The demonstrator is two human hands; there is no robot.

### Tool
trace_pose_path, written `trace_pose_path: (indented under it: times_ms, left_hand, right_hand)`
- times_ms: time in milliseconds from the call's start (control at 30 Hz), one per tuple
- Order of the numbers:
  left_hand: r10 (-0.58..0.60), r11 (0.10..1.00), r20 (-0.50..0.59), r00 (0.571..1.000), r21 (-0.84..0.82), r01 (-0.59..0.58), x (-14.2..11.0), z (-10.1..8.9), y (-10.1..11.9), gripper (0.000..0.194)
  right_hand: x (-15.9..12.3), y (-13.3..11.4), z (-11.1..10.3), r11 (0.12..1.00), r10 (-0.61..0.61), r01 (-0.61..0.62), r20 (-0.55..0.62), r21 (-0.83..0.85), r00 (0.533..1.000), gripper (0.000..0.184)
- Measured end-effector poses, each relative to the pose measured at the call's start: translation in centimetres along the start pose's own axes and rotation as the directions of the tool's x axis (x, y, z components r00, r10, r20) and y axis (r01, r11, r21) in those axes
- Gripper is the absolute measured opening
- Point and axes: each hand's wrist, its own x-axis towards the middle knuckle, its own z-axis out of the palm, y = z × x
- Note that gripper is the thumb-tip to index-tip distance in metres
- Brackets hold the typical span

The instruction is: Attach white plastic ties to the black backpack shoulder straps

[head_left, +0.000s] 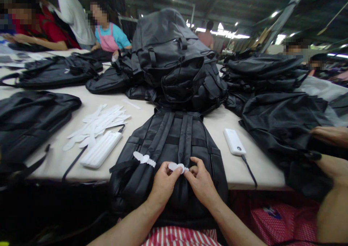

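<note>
A black backpack (172, 140) lies in front of me with its two shoulder straps facing up. Over its right-hand strap, my left hand (165, 179) pinches a white paper strip (173, 167) with rounded ends and a wavy edge. My right hand (200, 180) grips the same strip at its wavy end with thumb and fingers, the index finger raised and bent. Around the other strap a similar white strip (141, 157) is wrapped, its rounded end sticking out to the left.
Loose white strips (100, 121) lie heaped left of the backpack, beside a white power bank (102, 150) with a cable. Another power bank (234, 141) is to the right. Black bags (174, 53) are piled behind. At right, a co-worker's hands touch a black bag (282, 126).
</note>
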Motion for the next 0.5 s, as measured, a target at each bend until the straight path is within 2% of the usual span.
trace_pose_path:
  times_ms: [133,233,300,367,433,500]
  left_hand:
    - [0.026,0.992,-0.032,0.999,0.122,-0.022,0.4,0.3,0.0,0.035]
    - [0.060,0.986,-0.030,0.998,0.154,-0.055,0.5,0.5,-0.2,0.031]
    - [0.040,0.993,-0.018,0.999,0.109,-0.038,0.5,0.6,-0.3,0.030]
    - [-0.021,0.999,0.031,0.999,0.028,0.020,0.4,0.5,-0.3,0.032]
    - [-0.083,0.995,0.107,0.991,-0.038,0.087,0.3,0.4,-0.3,0.035]
    - [-0.097,0.991,0.162,0.982,-0.071,0.110,0.1,0.3,-0.2,0.038]
  right_hand:
    - [-0.1,0.5,1.1,0.979,0.000,0.014,-0.066,0.203,0.998,0.051]
    - [-0.4,1.1,1.6,0.899,0.023,0.014,-0.079,0.437,0.997,0.051]
    - [-0.6,1.3,1.5,0.836,0.044,-0.005,-0.059,0.549,0.997,0.051]
    - [-0.7,1.3,1.1,0.814,0.059,-0.037,-0.020,0.580,0.998,0.052]
    - [-0.6,1.0,0.6,0.835,0.076,-0.067,0.006,0.545,0.997,0.051]
    - [-0.3,0.6,0.3,0.863,0.123,-0.114,0.014,0.492,0.992,0.048]
